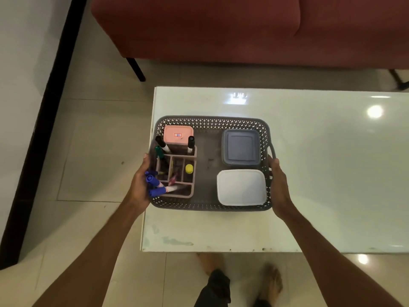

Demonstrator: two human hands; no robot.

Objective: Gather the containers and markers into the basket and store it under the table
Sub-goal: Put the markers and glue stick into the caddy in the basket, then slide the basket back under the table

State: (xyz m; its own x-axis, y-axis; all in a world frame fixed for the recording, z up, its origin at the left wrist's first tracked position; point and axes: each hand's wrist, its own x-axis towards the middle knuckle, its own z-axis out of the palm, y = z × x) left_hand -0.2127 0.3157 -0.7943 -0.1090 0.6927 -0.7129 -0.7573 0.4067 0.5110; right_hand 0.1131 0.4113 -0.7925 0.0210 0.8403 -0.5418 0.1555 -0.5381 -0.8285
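A grey perforated basket (210, 122) sits at the left end of the white table (309, 173). Inside it stand a pink divided organizer (192, 191) with blue-capped markers (155, 185), black markers (190, 142) and a yellow-capped item (189, 168). A pink-lidded container (178, 135), a grey-lidded container (240, 147) and a white-lidded container (241, 188) are also in the basket. My left hand (139, 185) grips the basket's left side. My right hand (280, 187) grips its right side below the handle.
A red sofa (221, 29) with black legs stands beyond the table. Tiled floor (88, 140) lies to the left, bordered by a dark skirting along a white wall. My feet (272, 282) are on the floor by the table's near edge.
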